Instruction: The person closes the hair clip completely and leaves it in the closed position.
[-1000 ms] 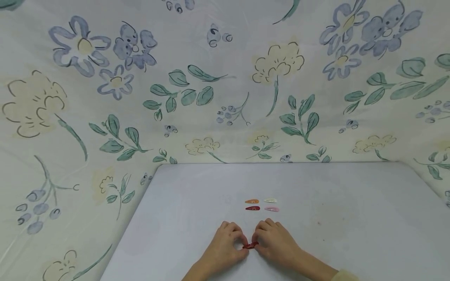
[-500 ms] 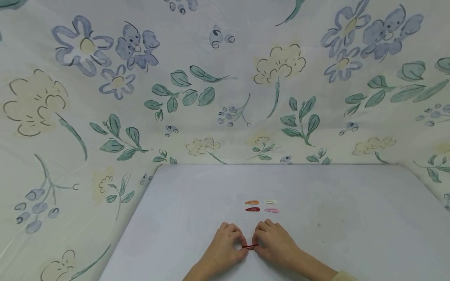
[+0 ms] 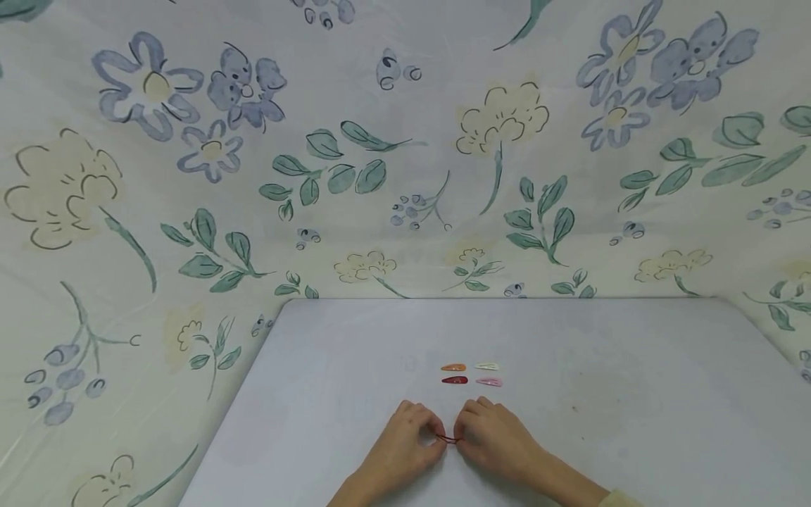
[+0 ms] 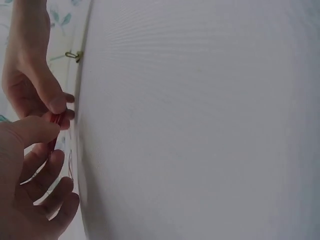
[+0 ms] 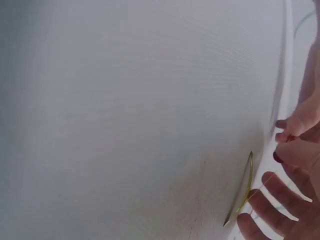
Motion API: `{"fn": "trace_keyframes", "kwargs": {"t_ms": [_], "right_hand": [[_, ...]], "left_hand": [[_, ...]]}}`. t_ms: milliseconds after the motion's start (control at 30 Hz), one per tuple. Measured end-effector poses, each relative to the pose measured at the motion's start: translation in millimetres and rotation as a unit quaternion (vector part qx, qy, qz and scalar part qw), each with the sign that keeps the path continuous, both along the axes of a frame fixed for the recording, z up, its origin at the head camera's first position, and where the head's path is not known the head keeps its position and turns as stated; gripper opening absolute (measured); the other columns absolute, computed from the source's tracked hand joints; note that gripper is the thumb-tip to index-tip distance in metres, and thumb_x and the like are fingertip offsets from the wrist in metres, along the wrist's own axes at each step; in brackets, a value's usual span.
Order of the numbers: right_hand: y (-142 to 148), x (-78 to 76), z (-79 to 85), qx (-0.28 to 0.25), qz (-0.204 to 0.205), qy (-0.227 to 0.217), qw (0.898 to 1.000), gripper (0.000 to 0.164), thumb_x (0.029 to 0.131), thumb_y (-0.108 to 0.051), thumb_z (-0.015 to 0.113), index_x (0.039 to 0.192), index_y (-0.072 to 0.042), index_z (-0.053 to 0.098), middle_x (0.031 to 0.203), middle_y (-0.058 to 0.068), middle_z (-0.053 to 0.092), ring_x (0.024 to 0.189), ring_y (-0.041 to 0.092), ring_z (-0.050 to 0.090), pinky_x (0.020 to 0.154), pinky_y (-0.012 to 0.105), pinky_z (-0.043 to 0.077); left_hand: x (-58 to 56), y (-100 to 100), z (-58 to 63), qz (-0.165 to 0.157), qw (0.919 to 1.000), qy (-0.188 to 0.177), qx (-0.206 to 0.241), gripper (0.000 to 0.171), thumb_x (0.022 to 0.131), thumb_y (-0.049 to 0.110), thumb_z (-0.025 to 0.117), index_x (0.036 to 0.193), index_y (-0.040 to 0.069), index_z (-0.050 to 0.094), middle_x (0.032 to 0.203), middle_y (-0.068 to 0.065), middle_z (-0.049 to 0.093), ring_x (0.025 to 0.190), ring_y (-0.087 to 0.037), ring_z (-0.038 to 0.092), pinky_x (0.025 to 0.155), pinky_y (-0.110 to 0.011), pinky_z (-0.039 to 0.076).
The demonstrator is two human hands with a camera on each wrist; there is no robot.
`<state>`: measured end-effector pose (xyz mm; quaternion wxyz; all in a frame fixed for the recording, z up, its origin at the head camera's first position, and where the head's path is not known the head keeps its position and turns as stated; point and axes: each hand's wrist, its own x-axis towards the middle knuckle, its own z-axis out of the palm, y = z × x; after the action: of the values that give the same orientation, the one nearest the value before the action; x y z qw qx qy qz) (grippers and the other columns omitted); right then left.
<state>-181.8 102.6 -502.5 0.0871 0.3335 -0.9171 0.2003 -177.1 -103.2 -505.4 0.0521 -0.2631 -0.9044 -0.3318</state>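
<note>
Both hands hold a dark red snap hair clip (image 3: 448, 439) between them, low in the middle of the head view. My left hand (image 3: 405, 440) pinches one end with thumb and fingertips, and my right hand (image 3: 497, 440) pinches the other. Seen nearly edge-on, the clip shows as two thin, slightly separated strips bowed downward. In the left wrist view the red clip (image 4: 56, 120) sits between the thumbs and fingers of both hands. Fingers largely cover it in the right wrist view.
Beyond the hands lie an orange clip (image 3: 453, 367), a white clip (image 3: 487, 366), another dark red clip (image 3: 455, 380) and a pink clip (image 3: 489, 382), in two short rows. They rest on a white table (image 3: 317, 380). A floral sheet (image 3: 405, 141) rises behind it.
The held clip has turned from showing its broad red face to nearly edge-on, its two strips now visible apart. Both hands stay almost in place, and the other clips have not been moved.
</note>
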Motion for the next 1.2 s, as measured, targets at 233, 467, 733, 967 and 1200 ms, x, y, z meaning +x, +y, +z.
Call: {"fn": "trace_keyframes", "kwargs": {"t_ms": [233, 467, 733, 967, 1200], "right_hand": [[2, -0.2, 2.1, -0.085, -0.026, -0.049, 0.995, 0.016, 0.082, -0.008, 0.075, 0.088, -0.019, 0.066, 0.085, -0.011, 0.063, 0.082, 0.003, 0.057, 0.072, 0.026, 0.051], [1, -1.3, 4.0, -0.161, -0.087, -0.028, 0.983, 0.021, 0.082, -0.007, 0.077, 0.091, -0.021, 0.065, 0.085, -0.016, 0.061, 0.079, 0.000, 0.056, 0.070, 0.024, 0.051], [-2, -10.1, 14.8, -0.251, -0.131, 0.015, 0.959, 0.027, 0.079, -0.003, 0.080, 0.090, -0.021, 0.063, 0.084, -0.017, 0.058, 0.073, 0.003, 0.056, 0.063, 0.023, 0.050], [1, -21.8, 29.6, -0.284, -0.146, 0.054, 0.946, 0.027, 0.078, -0.001, 0.081, 0.095, -0.015, 0.064, 0.085, -0.009, 0.061, 0.071, 0.005, 0.056, 0.062, 0.022, 0.050], [-1, -27.8, 35.9, -0.309, -0.166, 0.081, 0.933, 0.025, 0.079, 0.000, 0.079, 0.094, -0.013, 0.064, 0.085, -0.007, 0.060, 0.071, 0.007, 0.054, 0.062, 0.023, 0.050]], "left_hand": [[-6.3, 6, 5.0, 0.016, 0.9978, 0.036, 0.053, 0.019, 0.077, 0.006, 0.077, 0.083, 0.018, 0.064, 0.080, 0.010, 0.058, 0.083, -0.008, 0.048, 0.075, -0.023, 0.045], [-13.1, 14, 12.3, 0.041, 0.9929, 0.052, 0.099, 0.020, 0.078, 0.006, 0.077, 0.083, 0.020, 0.064, 0.080, 0.011, 0.059, 0.084, -0.009, 0.051, 0.075, -0.026, 0.045], [-24.0, 30, 22.6, 0.073, 0.9783, 0.103, 0.164, 0.021, 0.075, 0.002, 0.077, 0.082, 0.017, 0.064, 0.080, 0.010, 0.060, 0.084, -0.006, 0.051, 0.073, -0.029, 0.050], [-36.4, 43, 37.2, 0.084, 0.9656, 0.142, 0.201, 0.021, 0.075, 0.000, 0.078, 0.083, 0.016, 0.066, 0.080, 0.008, 0.062, 0.084, -0.008, 0.053, 0.073, -0.029, 0.051], [-42.4, 53, 42.0, 0.106, 0.9525, 0.159, 0.237, 0.014, 0.077, 0.003, 0.076, 0.084, 0.013, 0.069, 0.081, 0.007, 0.064, 0.084, -0.011, 0.052, 0.071, -0.031, 0.049]]}}
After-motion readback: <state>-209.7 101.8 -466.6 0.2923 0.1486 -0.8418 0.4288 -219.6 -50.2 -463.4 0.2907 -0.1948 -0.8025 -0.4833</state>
